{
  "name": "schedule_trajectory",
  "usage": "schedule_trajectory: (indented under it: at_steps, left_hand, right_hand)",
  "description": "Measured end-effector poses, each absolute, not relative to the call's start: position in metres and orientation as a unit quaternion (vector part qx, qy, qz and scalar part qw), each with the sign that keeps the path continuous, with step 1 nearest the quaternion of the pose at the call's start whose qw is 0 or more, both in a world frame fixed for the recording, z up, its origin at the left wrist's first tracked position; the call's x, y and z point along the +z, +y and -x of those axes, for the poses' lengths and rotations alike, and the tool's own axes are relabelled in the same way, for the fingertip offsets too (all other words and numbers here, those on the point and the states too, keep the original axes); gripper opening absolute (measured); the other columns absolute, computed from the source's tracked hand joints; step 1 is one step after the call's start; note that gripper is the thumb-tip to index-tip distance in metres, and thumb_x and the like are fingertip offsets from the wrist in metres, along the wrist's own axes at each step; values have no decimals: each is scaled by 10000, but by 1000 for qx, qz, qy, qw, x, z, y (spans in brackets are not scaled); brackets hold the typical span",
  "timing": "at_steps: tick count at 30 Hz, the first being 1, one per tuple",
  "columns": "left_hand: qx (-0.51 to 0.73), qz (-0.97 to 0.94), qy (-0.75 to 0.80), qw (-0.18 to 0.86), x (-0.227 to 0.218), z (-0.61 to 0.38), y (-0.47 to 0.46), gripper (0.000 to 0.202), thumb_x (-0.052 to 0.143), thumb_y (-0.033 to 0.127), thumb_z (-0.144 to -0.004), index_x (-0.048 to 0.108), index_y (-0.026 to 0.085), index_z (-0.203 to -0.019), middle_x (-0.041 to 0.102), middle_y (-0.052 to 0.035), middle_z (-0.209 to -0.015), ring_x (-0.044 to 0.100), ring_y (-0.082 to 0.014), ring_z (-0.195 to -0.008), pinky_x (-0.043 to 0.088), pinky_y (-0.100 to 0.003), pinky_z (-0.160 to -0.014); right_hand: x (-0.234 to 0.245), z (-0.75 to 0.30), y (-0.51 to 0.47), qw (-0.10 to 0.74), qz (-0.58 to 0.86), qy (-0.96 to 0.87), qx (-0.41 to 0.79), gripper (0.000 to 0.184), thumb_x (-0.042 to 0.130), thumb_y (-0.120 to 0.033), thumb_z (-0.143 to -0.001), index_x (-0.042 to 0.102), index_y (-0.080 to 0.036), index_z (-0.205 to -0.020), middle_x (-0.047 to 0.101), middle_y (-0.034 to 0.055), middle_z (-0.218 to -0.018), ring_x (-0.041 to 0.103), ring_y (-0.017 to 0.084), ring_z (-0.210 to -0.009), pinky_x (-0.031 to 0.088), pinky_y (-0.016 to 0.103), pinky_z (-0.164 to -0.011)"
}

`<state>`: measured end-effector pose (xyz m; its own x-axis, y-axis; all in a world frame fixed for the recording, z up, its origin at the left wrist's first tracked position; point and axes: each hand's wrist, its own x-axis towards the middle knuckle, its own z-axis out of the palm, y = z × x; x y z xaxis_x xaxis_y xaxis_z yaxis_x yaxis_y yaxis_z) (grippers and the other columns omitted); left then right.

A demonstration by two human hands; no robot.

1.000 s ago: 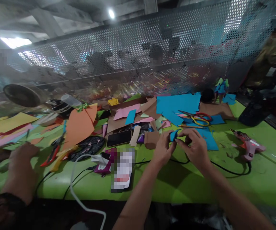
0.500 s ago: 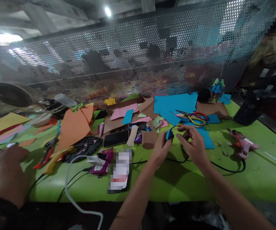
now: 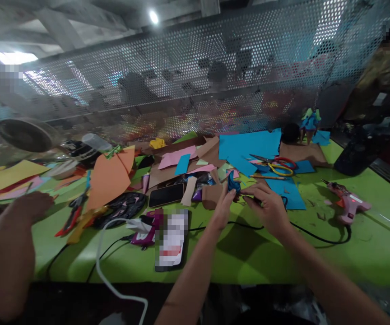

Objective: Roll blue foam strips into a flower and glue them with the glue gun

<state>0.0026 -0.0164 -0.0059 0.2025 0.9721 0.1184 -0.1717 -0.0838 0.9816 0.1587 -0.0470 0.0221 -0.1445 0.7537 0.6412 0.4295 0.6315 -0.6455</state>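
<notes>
My left hand (image 3: 225, 208) pinches a small curled piece of blue paper (image 3: 234, 183), which stands up from the fingertips. Close by on its right is my right hand (image 3: 266, 203), its fingers bent together near the base of the blue piece. A dark shape shows among those fingers, but what it is stays unclear. Beyond my hands lie a pencil (image 3: 267, 177) and scissors (image 3: 281, 166) with red and yellow handles, on sheets of blue paper (image 3: 249, 146).
A pink glue gun (image 3: 349, 205) with a black cord lies to the right. Two phones (image 3: 166, 195), orange paper (image 3: 109, 178) and red-handled pliers (image 3: 71, 216) are on the left. Another person's arm (image 3: 10, 253) reaches in at far left. A small blue-green figure (image 3: 310, 122) stands behind.
The blue piece has turned more upright in my left hand. My right hand has moved slightly down, its fingers closing in. The other person's hand at left has shifted forward.
</notes>
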Motion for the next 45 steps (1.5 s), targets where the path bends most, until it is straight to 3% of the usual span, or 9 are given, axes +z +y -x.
schedule_trajectory:
  at_steps: [7,17,23,37,45]
  left_hand:
    - [509,-527,388,559,-7,-2,-16,638,523,522,-886,439,207,-1434,663,-92,-1158,594,-204,-940,467,-323,-809]
    - [513,-529,381,558,-12,-2,-13,594,517,517,-885,489,183,-1376,629,-104,-1209,581,-201,-956,464,-316,-800]
    - [510,-515,358,588,-17,-1,-10,603,533,519,-869,485,175,-1363,644,-97,-1096,587,-186,-890,467,-301,-761]
    - [512,-515,358,587,-14,-1,-10,577,548,533,-857,526,171,-1307,640,-85,-1017,570,-177,-835,458,-301,-734]
    - [515,-516,369,576,-15,-3,-10,699,525,545,-858,385,213,-1457,617,-104,-1224,576,-173,-840,464,-314,-755]
  right_hand:
    - [23,-158,-48,507,405,-747,143,187,560,-204,-923,702,-253,-1034,697,75,-972,674,216,-926,561,344,-788]
    - [21,-157,-48,499,403,-752,155,210,568,-178,-910,690,-247,-1065,697,75,-1014,671,218,-947,557,355,-818]
    - [27,-160,-50,518,423,-728,152,219,551,-206,-930,679,-256,-1100,683,70,-1018,659,192,-850,543,306,-687]
    - [22,-158,-48,510,406,-748,127,257,539,-177,-928,680,-270,-1121,681,75,-1044,658,219,-991,553,356,-829]
    - [24,-158,-48,516,403,-743,143,236,544,-183,-919,696,-261,-1082,689,78,-1022,666,224,-967,560,360,-817]
